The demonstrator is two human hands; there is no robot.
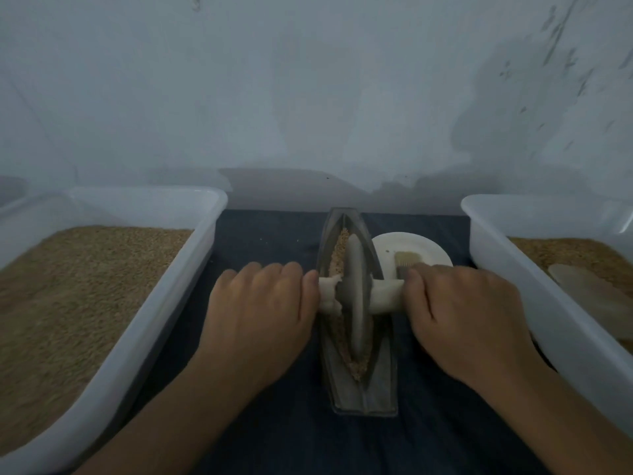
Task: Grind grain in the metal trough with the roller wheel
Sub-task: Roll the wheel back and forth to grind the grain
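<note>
A boat-shaped metal trough [376,389] lies lengthwise on a dark cloth in the middle. Brown grain [337,258] fills its groove. A pale roller wheel [356,296] stands upright in the groove near the middle, with a pale axle handle sticking out on each side. My left hand [260,313] grips the left handle [329,293], fingers curled over it. My right hand [469,310] grips the right handle [387,298] the same way. The handle ends are hidden under my fingers.
A large white tub [178,269] full of brown grain stands at the left. Another white tub [513,286] with grain and a pale scoop [589,293] stands at the right. A white plate [411,248] holding a small brush [407,260] sits behind my right hand. A wall rises close behind.
</note>
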